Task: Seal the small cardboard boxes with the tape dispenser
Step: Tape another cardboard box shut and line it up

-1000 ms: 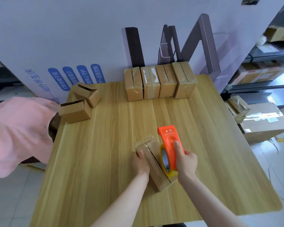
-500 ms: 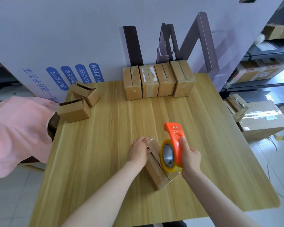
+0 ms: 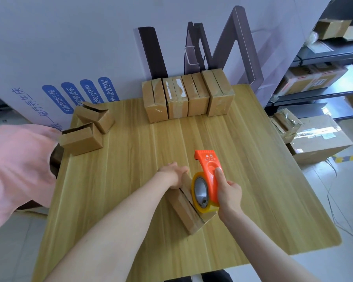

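We tipped the tape dispenser (image 3: 209, 176) up in our gripping right hand (image 3: 229, 192); left hand (image 3: 172, 176) now grips the box (image 3: 183, 210); strip probably laid.

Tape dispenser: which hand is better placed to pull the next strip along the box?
Right. The right hand grips the orange tape dispenser over the box, while the left hand holds the box's far end, steadying it.

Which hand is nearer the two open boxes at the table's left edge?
Left. The left hand holds the far end of the box being taped, on the side toward the open boxes; the right hand grips the tape dispenser, farther right.
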`<state>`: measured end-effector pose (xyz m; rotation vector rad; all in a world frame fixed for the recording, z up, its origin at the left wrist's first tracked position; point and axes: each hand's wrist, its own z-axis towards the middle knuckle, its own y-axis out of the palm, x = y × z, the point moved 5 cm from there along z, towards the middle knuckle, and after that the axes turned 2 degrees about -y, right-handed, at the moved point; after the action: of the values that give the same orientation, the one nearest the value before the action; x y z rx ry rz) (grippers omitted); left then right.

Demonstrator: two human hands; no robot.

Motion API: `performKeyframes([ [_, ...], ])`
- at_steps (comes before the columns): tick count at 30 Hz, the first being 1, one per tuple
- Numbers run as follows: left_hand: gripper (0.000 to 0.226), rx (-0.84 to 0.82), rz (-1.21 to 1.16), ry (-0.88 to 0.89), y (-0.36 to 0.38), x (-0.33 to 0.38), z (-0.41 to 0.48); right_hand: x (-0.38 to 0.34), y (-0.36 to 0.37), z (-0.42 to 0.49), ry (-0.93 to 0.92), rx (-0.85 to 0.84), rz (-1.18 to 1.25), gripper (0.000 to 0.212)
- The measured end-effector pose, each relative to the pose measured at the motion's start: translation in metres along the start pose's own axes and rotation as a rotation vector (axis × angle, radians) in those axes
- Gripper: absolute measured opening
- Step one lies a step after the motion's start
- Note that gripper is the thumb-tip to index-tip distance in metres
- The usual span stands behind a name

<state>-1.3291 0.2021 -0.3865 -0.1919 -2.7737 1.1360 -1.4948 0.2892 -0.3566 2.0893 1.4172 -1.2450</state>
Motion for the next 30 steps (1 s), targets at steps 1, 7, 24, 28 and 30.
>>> performKeyframes([
  [1, 0.05, 0.0, 0.019, -0.002, 0.0, 0.002, 0.0, 0.0, 0.0, 0.0, -0.005, -0.002, -0.01, 0.051],
  [7, 0.075, 0.622, -0.37, -0.163, 0.013, -0.026, -0.038, -0.001, 0.003, -0.002, -0.046, -0.028, -0.034, 0.05],
  [24, 0.034, 0.791, -1.482, -0.58, 0.093, -0.026, -0.059, -0.003, 0.006, 0.0, -0.05, -0.046, -0.064, 0.051],
  [28, 0.036, 0.755, -1.167, -0.481, 0.082, -0.03, -0.055, -0.004, 0.007, -0.001, -0.044, -0.057, -0.045, 0.049],
  [30, 0.038, 0.698, -1.029, -0.423, 0.08, -0.034, -0.048, -0.003, 0.007, -0.001, -0.04, -0.061, -0.047, 0.049],
])
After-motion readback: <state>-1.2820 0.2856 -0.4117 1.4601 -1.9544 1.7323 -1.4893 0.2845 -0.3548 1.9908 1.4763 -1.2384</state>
